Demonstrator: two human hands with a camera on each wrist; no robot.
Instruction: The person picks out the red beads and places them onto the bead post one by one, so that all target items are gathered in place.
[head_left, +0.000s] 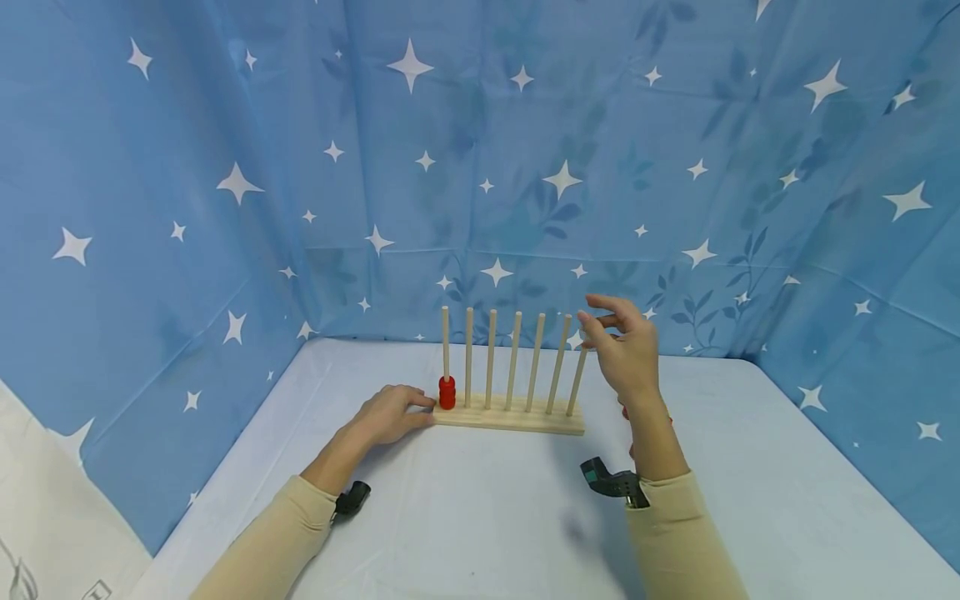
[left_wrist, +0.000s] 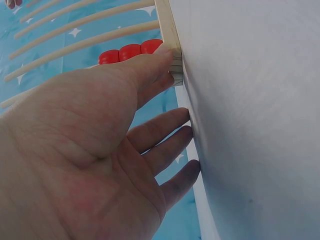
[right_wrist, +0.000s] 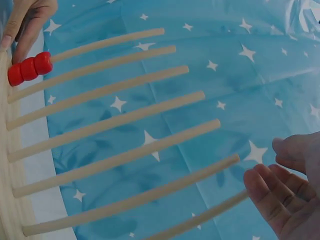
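A wooden base with several upright rods stands on the white table. Three red beads are stacked at the bottom of its leftmost rod. My left hand grips the left end of the base with thumb and index finger; its other fingers are extended and reach the tabletop in the left wrist view. My right hand is raised at the top of the rightmost rod, whose tip its fingers hide. A gap shows between right thumb and fingers, with nothing seen in it.
More red pieces lie on the table, mostly hidden behind the right forearm. A blue star-patterned curtain hangs behind and at both sides of the white table. Each wrist carries a dark camera.
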